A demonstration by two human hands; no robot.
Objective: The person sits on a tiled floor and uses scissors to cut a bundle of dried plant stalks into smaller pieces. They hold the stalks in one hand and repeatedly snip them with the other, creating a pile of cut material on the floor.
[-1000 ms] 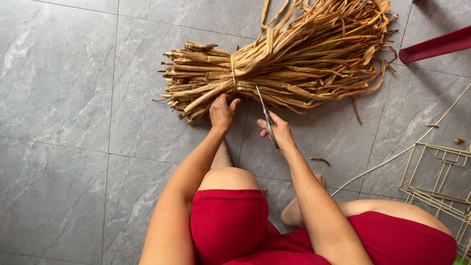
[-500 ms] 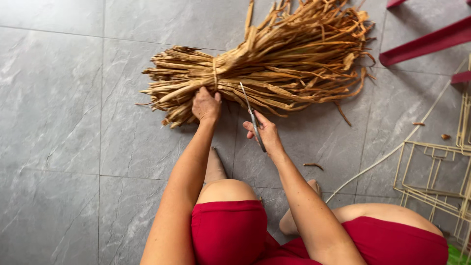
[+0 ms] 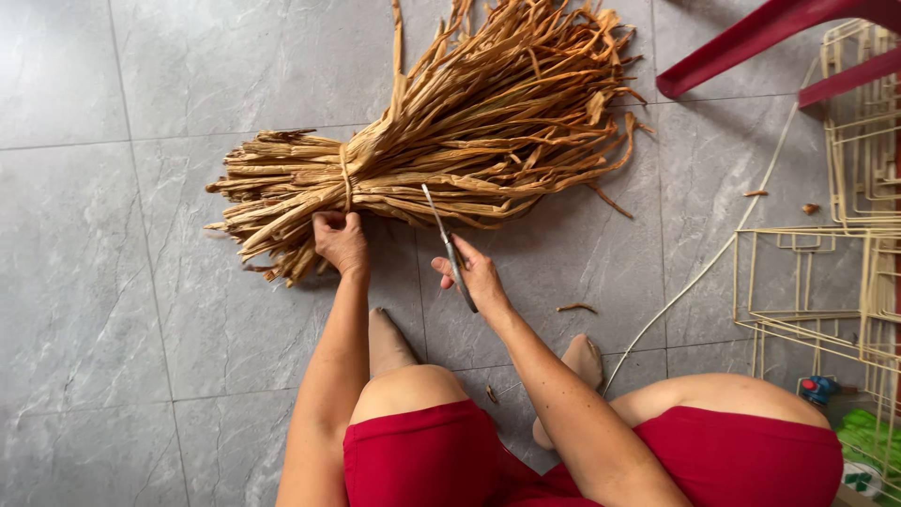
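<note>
Large bundle of dried tan plant strips (image 3: 450, 150), bound near its stub end by a strip tie (image 3: 345, 178), lies on the grey tiled floor (image 3: 113, 310) ahead of the knees. Left hand (image 3: 340, 241) curled, fingers gripping strips at the bundle's lower edge just below the tie. Right hand (image 3: 477, 275) closed round the handles of metal scissors (image 3: 443, 235); blades point up, tips touching the bundle. Small loose strip piece (image 3: 576, 307) on floor near right foot. Pale wire frames (image 3: 826, 272) to the right; red furniture legs (image 3: 751, 42) top right.
</note>
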